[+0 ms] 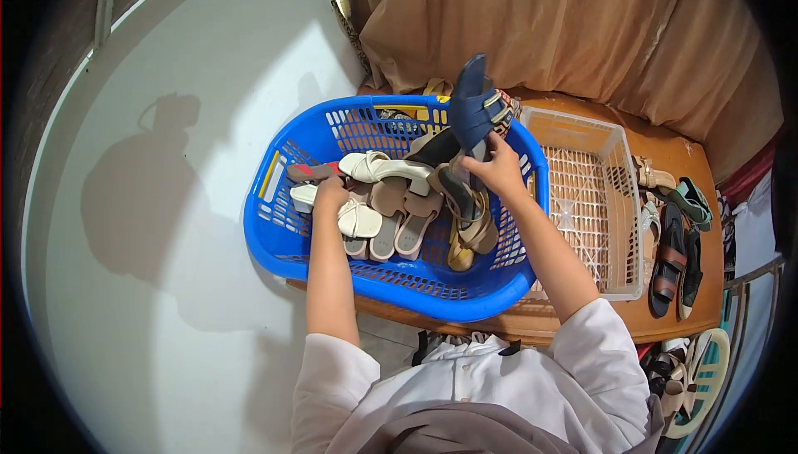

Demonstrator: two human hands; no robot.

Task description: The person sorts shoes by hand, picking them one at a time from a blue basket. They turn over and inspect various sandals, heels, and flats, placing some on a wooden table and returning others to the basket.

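Observation:
A large blue plastic basket stands in front of me with several sandals in it. My right hand is closed on a navy blue sandal with a buckle-like strap, raised above the basket's far right side. Inside the basket, my left hand has its fingers wrapped round a white sandal. Just above that hand lies a white heeled sandal with crossed straps. Beige and grey slip-on sandals sit beside it. Under my right hand are strappy brown sandals.
A clear plastic crate stands right of the basket on a wooden table. Dark sandals and a green sandal lie at the table's right end. More footwear sits in a cream basket below. Behind hangs a brown curtain; a white wall stands left.

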